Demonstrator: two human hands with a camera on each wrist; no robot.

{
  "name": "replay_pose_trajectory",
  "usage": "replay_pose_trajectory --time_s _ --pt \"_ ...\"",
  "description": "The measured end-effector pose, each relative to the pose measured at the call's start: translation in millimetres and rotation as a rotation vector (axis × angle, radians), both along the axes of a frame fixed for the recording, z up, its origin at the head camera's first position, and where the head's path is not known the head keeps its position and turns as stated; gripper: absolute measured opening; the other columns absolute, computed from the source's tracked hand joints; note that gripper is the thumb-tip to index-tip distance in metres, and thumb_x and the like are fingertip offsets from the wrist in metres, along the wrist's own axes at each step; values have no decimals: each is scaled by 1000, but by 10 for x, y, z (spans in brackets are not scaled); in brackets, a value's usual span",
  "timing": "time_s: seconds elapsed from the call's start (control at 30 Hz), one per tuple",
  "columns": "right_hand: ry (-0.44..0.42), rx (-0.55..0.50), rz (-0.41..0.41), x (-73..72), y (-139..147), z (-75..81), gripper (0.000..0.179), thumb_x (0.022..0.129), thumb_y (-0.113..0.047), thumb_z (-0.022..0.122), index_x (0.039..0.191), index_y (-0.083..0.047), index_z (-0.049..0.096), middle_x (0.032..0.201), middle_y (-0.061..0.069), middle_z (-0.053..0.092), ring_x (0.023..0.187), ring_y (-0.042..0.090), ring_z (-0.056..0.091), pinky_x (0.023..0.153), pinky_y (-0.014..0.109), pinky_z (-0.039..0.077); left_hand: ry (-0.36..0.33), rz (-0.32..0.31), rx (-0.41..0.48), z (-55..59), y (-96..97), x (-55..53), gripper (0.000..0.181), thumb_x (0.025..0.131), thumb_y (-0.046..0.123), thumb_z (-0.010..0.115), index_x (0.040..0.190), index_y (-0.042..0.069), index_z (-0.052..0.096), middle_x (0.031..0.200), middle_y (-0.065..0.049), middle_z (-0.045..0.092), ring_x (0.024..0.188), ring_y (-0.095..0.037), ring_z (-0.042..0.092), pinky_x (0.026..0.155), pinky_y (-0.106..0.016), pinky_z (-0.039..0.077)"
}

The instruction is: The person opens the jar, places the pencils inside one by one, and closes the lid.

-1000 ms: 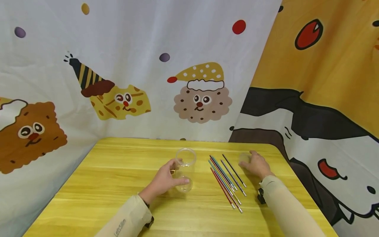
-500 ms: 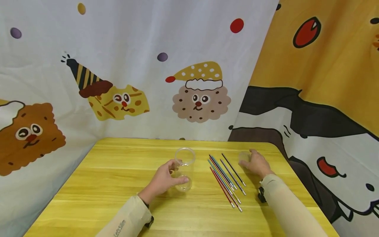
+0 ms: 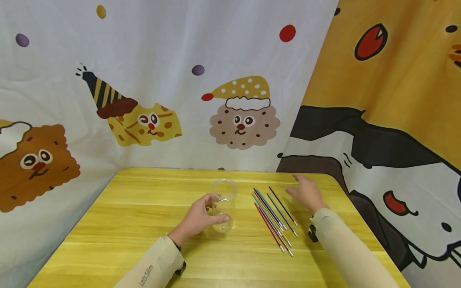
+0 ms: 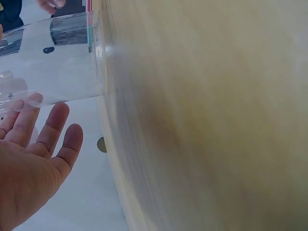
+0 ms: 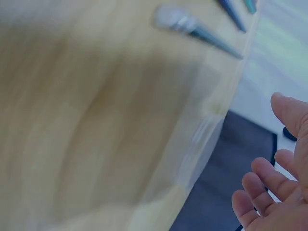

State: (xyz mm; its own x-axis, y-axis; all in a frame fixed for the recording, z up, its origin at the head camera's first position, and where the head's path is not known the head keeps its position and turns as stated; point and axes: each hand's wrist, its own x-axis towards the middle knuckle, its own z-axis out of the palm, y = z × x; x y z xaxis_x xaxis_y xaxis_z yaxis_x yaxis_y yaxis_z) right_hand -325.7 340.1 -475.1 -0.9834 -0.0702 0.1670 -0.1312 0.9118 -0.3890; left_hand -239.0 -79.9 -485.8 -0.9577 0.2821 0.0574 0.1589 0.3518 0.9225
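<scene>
A clear plastic jar [image 3: 225, 226] stands upright and uncovered near the middle of the table. My left hand [image 3: 197, 218] grips its side, thumb in front and fingers behind. In the left wrist view, the fingertips meet the wall of the jar [image 4: 67, 62]. To the right, my right hand [image 3: 307, 193] is held with fingers spread and thumb apart, holding nothing. A flat translucent lid [image 5: 199, 151] lies on the table in the right wrist view, apart from these fingers [image 5: 269, 180]; in the head view the hand covers it.
Several coloured pencils [image 3: 271, 218] with silvery, white-tipped ends lie in a loose slanted bundle between jar and right hand. The yellow wood-grain table [image 3: 144, 208] ends at the back against a cartoon-printed curtain [image 3: 173, 48].
My right hand has let go of the translucent lid at the far right and has lifted slightly, shifting a little left. The left hand and the jar have stayed in place.
</scene>
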Motion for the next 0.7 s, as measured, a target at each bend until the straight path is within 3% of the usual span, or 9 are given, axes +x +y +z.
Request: replay_pose_trajectory --time_s 0.23,0.4,0.7 --pt "-141 -78 35 -2 -226 45 75 103 -42 71 161 -4 42 147 26 63 126 46 66 101 62 56 5 4 -9 -12 -2 -1 60 85 36 94 135 22 65 146 -2 65 124 -31 60 94 -42 54" --pt "-178 -69 66 -23 -311 -18 69 103 -37 73 157 -2 47 135 24 70 113 40 72 93 58 60 8 9 4 -18 -7 0 61 84 35 94 136 20 66 146 3 65 124 -32 60 94 -43 55" --pt "-216 -20 66 0 -403 -77 69 100 -39 77 154 -3 53 127 16 76 107 31 75 97 58 58 -1 4 1 -21 -11 -3 63 84 36 94 138 25 64 138 -9 68 124 -34 60 93 -42 55"
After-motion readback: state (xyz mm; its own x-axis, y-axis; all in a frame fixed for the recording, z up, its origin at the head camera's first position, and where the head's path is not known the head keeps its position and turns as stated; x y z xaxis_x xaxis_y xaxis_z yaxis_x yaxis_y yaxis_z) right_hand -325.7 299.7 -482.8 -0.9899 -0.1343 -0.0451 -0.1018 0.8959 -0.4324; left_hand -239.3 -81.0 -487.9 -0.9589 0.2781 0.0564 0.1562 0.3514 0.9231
